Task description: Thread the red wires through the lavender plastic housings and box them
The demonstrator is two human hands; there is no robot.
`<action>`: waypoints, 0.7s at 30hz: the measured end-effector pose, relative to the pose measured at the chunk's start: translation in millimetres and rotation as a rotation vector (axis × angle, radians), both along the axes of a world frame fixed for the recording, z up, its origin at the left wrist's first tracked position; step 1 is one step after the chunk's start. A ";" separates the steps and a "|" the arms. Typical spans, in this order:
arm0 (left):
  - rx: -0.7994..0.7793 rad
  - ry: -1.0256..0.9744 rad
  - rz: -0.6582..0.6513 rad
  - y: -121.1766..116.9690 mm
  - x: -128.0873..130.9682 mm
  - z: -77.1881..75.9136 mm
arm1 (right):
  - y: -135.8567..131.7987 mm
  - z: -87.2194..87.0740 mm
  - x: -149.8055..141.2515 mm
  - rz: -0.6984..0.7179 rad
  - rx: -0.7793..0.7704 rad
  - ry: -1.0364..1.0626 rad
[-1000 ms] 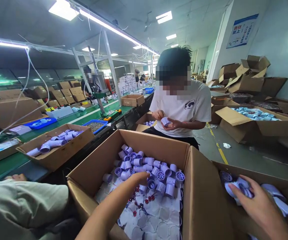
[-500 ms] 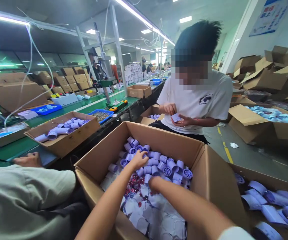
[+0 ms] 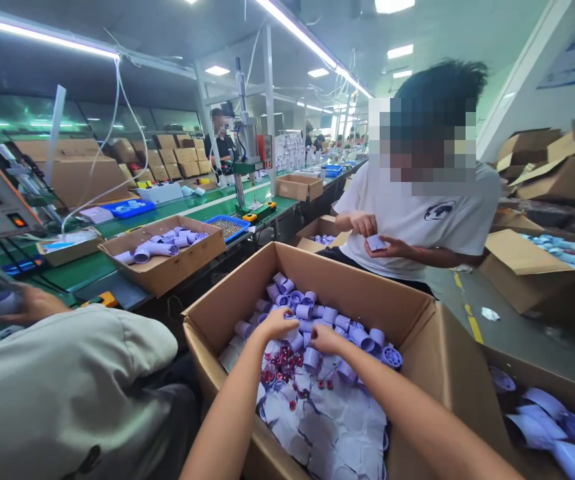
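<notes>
My left hand (image 3: 278,325) was curled around what looked like a lavender pipe fitting (image 3: 292,329), above the open carton (image 3: 352,290); my right hand (image 3: 324,339) was bunched just beside it, whether holding anything I couldn't tell. I judged the step to be two-handed work on that fitting, calling next for a steady left hold. Both forearms reached forward, angled inward over loose lavender fittings (image 3: 362,340), small red parts (image 3: 282,363) and whitish discs (image 3: 347,427).
</notes>
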State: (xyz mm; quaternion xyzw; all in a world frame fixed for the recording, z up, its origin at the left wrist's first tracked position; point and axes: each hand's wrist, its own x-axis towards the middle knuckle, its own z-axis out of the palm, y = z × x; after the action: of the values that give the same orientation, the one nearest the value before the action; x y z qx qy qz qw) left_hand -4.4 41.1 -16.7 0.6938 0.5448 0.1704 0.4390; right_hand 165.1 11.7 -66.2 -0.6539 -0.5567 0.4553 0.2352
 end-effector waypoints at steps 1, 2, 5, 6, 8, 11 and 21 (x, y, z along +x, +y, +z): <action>0.005 -0.009 -0.003 -2.0 0.2 4.1 | 7.3 10.0 4.2 -0.046 0.009 0.028; 0.017 -0.019 -0.011 -5.3 0.0 8.3 | 12.8 20.4 7.9 -0.090 0.026 0.065; 0.060 -0.055 -0.046 -21.0 -0.9 18.6 | 14.5 49.3 15.4 -0.175 0.092 0.226; 0.074 -0.063 -0.055 -27.2 -0.4 20.4 | 10.2 57.0 16.5 -0.183 0.112 0.289; 0.110 -0.066 -0.067 -39.2 2.2 21.6 | -3.0 68.2 17.3 -0.172 0.138 0.410; 0.181 -0.054 -0.072 -52.5 8.7 19.9 | -25.5 75.8 17.2 -0.134 0.143 0.552; 0.299 0.057 -0.194 -69.5 11.1 16.6 | -58.6 76.9 43.0 0.000 0.085 0.631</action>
State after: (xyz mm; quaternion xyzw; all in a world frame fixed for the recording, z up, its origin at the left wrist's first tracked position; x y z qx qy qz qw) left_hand 6.7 -28.4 -0.1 0.8053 0.4562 0.1863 0.3298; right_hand 208.1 -47.0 10.7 -0.4698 -0.4747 0.6120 0.4236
